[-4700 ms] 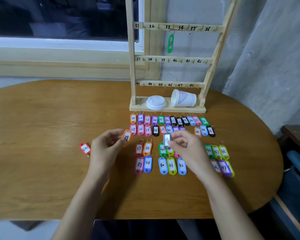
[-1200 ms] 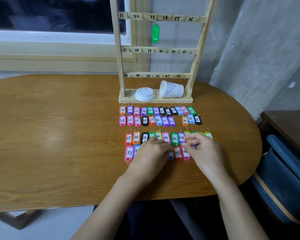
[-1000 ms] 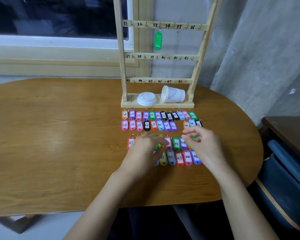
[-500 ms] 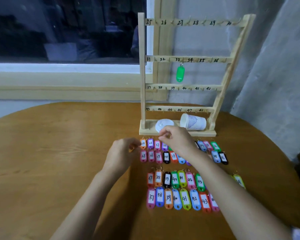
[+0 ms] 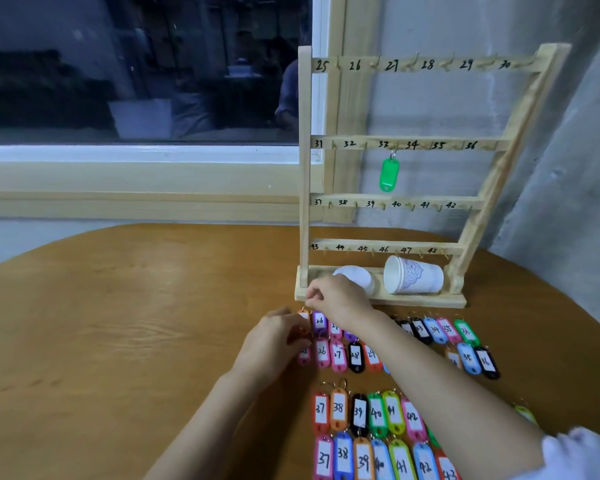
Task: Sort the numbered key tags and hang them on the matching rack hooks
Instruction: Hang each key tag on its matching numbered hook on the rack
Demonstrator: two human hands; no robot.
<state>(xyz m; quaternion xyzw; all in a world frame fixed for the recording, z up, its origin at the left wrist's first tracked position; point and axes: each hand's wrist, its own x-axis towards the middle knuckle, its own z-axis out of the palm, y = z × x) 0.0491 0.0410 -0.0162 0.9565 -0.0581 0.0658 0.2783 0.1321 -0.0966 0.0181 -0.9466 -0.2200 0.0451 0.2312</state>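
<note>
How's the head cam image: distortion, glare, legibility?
Head view: wide-angle stretches the edges, so the rack looks skewed; the dark window shows faint reflections, no harsh glare; light is dim but even; rack numbers and near tags read clearly, far-row tags are softer.

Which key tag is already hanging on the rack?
The green tag, hanging by number 33 on the wooden rack; all others lie on the table.
</note>
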